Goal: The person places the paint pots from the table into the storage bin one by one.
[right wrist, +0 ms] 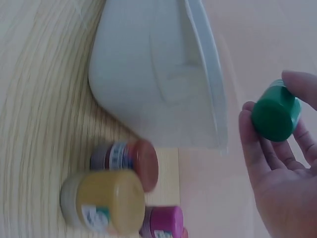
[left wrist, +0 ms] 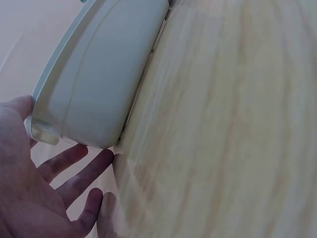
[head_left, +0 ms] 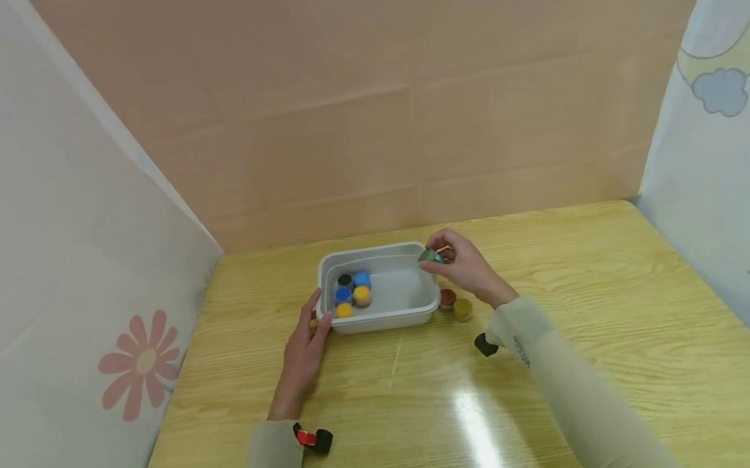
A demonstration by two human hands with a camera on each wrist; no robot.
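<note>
A white plastic tub (head_left: 387,320) stands on the table with several small jars, one with a black lid (head_left: 345,280), others with blue (head_left: 343,295) and yellow lids (head_left: 362,293), at its left end. My left hand (head_left: 303,351) holds the tub's near left corner, thumb at the rim and other fingers spread along the outer wall (left wrist: 94,79). Above the tub's right rim, my right hand (head_left: 463,260) pinches a green-lidded jar (right wrist: 275,114) between thumb and fingers, its lid tilted toward the right wrist camera.
Beside the tub's right end stand a jar with a reddish-brown lid (head_left: 447,300) and one with a mustard-yellow lid (head_left: 462,309). The right wrist view also shows a magenta-lidded jar (right wrist: 166,221). A brown sheet (head_left: 357,108) covers the wall behind the table.
</note>
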